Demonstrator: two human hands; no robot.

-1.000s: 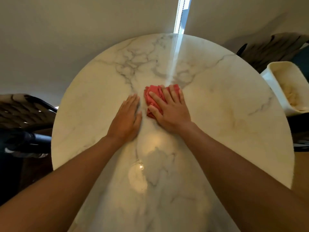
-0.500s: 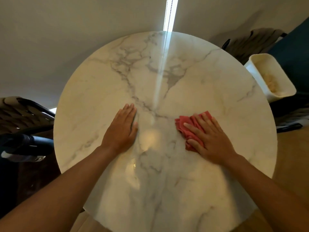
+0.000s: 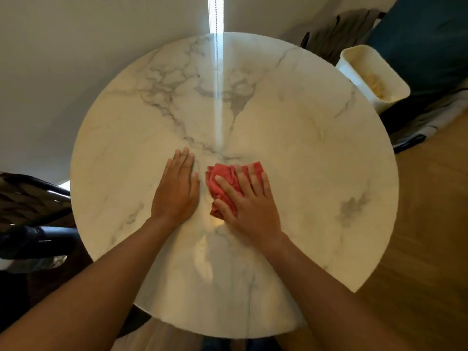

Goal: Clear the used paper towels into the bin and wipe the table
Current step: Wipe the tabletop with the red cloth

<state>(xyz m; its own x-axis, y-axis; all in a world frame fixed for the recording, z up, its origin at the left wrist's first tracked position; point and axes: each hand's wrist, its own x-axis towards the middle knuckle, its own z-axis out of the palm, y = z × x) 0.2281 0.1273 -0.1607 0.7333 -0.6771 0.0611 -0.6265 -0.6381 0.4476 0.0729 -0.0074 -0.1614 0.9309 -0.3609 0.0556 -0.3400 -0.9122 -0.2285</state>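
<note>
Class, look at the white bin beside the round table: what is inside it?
Inside the white bin, crumpled pale paper lies against the far wall. The bin's near wall hides the bottom, so how much it holds cannot be seen.

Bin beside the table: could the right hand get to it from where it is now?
Probably yes. The right hand presses the red cloth mid-table, and bare marble lies between it and the bin past the far-right edge.

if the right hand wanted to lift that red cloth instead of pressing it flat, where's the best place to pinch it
Probably the bunched folds at the cloth's left edge, beside the thumb, coming from above. The right hand lies flat over its right part, fingers straight, so curling thumb and fingers inward would gather those raised creases. The rest lies flat against the table, offering little to pinch.
</note>
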